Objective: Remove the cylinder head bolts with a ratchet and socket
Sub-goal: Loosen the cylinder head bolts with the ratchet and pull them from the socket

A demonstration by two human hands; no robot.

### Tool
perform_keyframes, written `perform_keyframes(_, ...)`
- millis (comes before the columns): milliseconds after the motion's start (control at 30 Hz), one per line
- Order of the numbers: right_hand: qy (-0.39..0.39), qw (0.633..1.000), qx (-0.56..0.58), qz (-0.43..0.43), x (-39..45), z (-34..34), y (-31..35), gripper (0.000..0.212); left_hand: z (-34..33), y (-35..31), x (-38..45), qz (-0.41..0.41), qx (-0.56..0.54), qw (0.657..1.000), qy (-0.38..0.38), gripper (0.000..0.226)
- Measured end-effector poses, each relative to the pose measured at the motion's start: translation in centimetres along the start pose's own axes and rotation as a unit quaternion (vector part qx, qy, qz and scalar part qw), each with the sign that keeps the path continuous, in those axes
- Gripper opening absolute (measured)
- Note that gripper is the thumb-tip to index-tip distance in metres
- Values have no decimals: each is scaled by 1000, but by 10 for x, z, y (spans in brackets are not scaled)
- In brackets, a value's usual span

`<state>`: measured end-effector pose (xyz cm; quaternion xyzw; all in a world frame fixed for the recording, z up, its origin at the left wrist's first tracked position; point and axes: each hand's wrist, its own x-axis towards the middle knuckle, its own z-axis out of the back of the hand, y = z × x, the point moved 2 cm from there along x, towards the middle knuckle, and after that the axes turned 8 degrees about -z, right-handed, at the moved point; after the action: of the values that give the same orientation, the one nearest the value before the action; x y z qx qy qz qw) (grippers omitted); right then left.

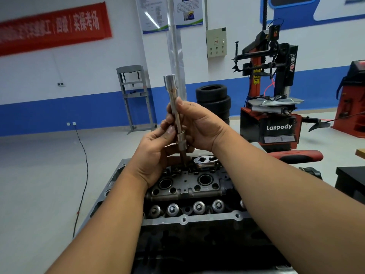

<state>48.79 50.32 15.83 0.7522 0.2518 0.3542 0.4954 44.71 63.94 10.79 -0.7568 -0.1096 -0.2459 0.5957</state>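
A long steel extension bar with a socket (174,99) stands nearly upright above the cylinder head (185,186), its square-drive end at the top. My right hand (199,125) grips the upper shaft with thumb and fingers. My left hand (158,153) pinches the lower part near the socket (182,142). A dark bolt shank (184,161) hangs from the socket down to the head. A ratchet head (204,162) lies on the far end of the cylinder head. Valve springs (198,207) line the near side.
The engine sits on a dark stand (197,244). A tyre changer (276,115) stands to the right, stacked tyres (213,99) behind it. A grey press frame (136,99) is at the back wall. A black cable (83,175) runs over the floor on the left.
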Motion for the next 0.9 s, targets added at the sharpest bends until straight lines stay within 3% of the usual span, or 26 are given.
perform_keyframes(133,-2,1000,9,-15,1,0,-1,28,2,2,1,-15,13,1000,-4,25)
perform_keyframes(300,4,1000,-23,18,3,-2,-1,44,1,2,1,-37,50,998,-22,41)
perform_keyframes(533,-34,999,-2,-26,5,2,-2,31,2,3,2,-14,4,1000,4,24)
perform_keyframes(633,-19,1000,-9,-15,5,-1,-3,29,-1,2,1,-39,47,998,-15,35)
perform_keyframes(767,16,1000,-16,3,4,-3,-1,54,-1,1,1,-35,38,999,-12,39)
perform_keyframes(900,-16,1000,2,-13,2,2,0,35,1,2,1,-1,-11,1000,9,30)
